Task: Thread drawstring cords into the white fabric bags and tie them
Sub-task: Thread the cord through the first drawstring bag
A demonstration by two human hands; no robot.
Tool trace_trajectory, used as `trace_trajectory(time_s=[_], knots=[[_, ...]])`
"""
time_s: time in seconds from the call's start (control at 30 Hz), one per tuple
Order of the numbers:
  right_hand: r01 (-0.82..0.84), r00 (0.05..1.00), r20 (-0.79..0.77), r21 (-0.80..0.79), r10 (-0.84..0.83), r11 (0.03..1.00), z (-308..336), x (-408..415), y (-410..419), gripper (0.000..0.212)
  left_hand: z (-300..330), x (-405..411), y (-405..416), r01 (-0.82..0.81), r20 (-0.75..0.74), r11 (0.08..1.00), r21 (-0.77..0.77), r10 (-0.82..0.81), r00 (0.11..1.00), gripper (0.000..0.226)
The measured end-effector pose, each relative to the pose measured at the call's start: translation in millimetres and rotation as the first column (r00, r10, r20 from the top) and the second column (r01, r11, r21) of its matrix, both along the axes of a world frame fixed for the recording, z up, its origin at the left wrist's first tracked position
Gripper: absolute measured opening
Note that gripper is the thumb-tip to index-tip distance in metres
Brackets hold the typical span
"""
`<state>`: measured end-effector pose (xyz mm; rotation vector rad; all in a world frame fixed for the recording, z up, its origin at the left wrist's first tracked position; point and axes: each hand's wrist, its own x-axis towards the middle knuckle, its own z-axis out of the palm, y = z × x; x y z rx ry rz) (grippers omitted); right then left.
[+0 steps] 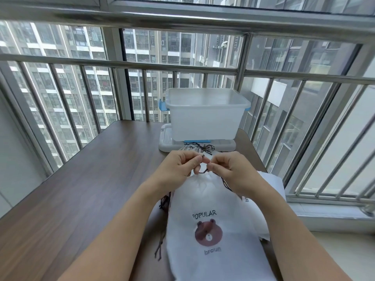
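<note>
A white fabric bag point(211, 201) printed with a brown bear and the word POPULAR lies on the table in front of me, its gathered mouth pointing away. My left hand point(180, 168) pinches one end of the dark brown drawstring cord point(225, 184) just above the bag's mouth. My right hand point(231, 169) pinches the other part of the cord, which trails down under that hand. The two hands almost touch. More brown cord ends point(164, 200) stick out at the bag's left side.
A translucent plastic bin point(205, 112) stands on its lid point(165, 142) at the table's far end, with a bundle of loose brown cords point(205, 148) before it. More white bags point(272, 185) lie under the right forearm. A metal railing and windows surround the wooden table point(81, 179).
</note>
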<state>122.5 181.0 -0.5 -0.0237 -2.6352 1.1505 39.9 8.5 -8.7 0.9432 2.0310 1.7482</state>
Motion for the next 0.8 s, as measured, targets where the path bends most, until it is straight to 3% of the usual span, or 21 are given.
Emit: trace_trajectory(time_s=[0.07, 0.17, 0.3, 0.37, 0.4, 0.47, 0.53, 0.8], knots=[[0.021, 1.000, 0.009, -0.071, -0.021, 0.997, 0, 0, 5, 0.020, 0, 0, 0, 0.015, 0.016, 1.000, -0.015, -0.015, 1.000, 0.025], [0.064, 0.998, 0.041, -0.225, -0.056, 0.972, 0, 0, 7, 0.028, 1, 1, -1, 0.038, 0.031, 0.999, -0.017, -0.038, 0.999, 0.027], [0.027, 0.994, 0.106, -0.584, 0.042, 0.811, 7, 2, 2, 0.037, 2, 2, -1, 0.004, 0.029, 1.000, 0.004, -0.004, 1.000, 0.022], [0.021, 0.993, 0.105, -0.636, 0.059, 0.772, 11, 2, -3, 0.038, 1, 1, 0, -0.022, 0.031, 1.000, 0.017, 0.021, 0.999, 0.020], [0.006, 0.997, 0.065, -0.593, 0.040, 0.805, 12, 3, -6, 0.035, 1, 1, -1, -0.025, 0.034, 0.999, 0.021, 0.024, 0.999, 0.019], [-0.033, 0.996, -0.089, -0.353, 0.001, 0.935, 11, 4, -12, 0.026, 2, 1, -2, -0.005, 0.051, 1.000, 0.018, 0.004, 0.999, 0.019], [-0.052, 0.976, -0.219, -0.138, 0.021, 0.989, 7, 3, -11, 0.023, 3, 2, -3, 0.042, 0.067, 0.999, -0.011, -0.041, 0.997, 0.020], [0.013, 0.950, -0.311, 0.029, -0.003, 0.999, -2, -1, -2, 0.012, 5, 7, -4, 0.142, 0.058, 0.983, -0.116, -0.136, 0.989, 0.039]])
